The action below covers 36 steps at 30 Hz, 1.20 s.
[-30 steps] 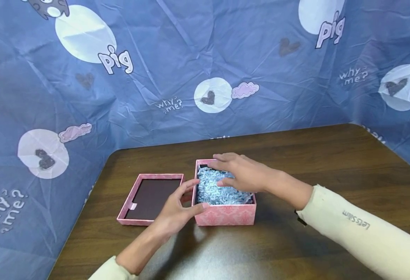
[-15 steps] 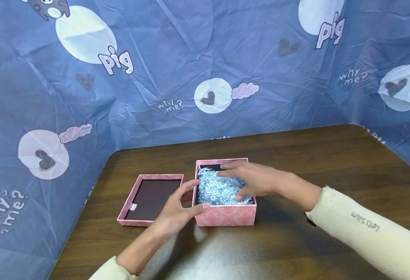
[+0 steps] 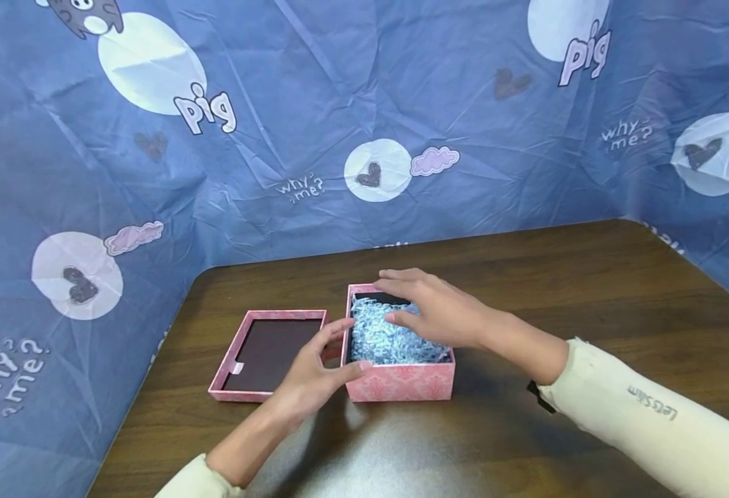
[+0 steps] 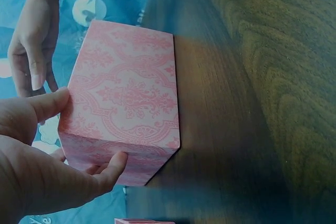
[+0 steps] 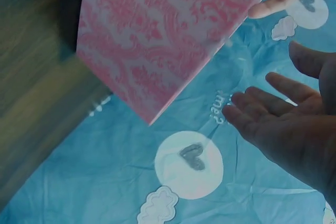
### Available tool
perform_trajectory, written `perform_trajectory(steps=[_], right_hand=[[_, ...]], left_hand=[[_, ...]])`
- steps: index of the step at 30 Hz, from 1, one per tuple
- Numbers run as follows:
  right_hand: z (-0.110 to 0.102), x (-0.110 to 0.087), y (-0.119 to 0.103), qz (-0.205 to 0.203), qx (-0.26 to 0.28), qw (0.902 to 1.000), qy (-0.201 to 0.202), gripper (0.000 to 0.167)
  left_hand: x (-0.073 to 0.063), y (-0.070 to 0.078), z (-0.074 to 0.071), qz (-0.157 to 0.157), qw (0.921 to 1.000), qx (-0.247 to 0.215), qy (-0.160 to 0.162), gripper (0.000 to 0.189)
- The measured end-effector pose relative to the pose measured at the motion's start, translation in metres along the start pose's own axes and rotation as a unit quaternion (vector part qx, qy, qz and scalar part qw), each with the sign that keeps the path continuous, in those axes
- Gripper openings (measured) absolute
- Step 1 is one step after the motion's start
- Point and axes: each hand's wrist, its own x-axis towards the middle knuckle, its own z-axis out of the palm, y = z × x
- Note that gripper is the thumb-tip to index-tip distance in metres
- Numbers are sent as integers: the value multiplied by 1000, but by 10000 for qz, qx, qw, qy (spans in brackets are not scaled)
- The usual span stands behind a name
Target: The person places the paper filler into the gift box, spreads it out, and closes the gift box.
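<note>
A pink patterned box [image 3: 402,382] stands without its lid on the table, filled with light blue shredded paper [image 3: 380,339]. My left hand [image 3: 311,377] holds the box's near left corner, thumb at the front wall and fingers along the left side. In the left wrist view, that thumb reaches the rim of the box [image 4: 123,87]. Over the right part of the box is my right hand [image 3: 442,308], fingers extended and holding nothing. The right wrist view shows the right hand [image 5: 289,108] above the rim, apart from the box [image 5: 152,35]. It hides part of the paper.
Left of the box lies its pink lid [image 3: 218,387], inside up, with a dark inner panel and a small white tab. The brown wooden table [image 3: 526,277] ends against a blue printed cloth [image 3: 290,138] at the back and sides.
My right hand first went right and down to the shredded paper, then rose and came back left. More dark interior shows along the box's back. The left hand stayed in place.
</note>
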Motion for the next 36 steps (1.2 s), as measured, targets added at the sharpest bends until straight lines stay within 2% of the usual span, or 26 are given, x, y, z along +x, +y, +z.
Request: perform_trajectory(steps=[9,14,18,22,27,36], right_hand=[[7,1,-8,297,177,9990,267,55],[11,2,-10,308,408,9979,387,55],[14,5,-14,262,652,9969,358,56],[17,9,-20,281,815,9959,267,57],[23,13,-27,243,946,9950,205,57],[33,18,-39,110,1126,9934,180,57]], left_hand=[[-3,2,-4,157,9998,-157,-6,64],[-6,5,-16,160,9995,132,250,58],[-10,6,-32,61,9976,502,477,55],[-16,6,-50,-213,9951,752,598,57],[-21,6,-68,-529,9934,736,706,59],[-22,8,-92,-846,9878,899,948,62]])
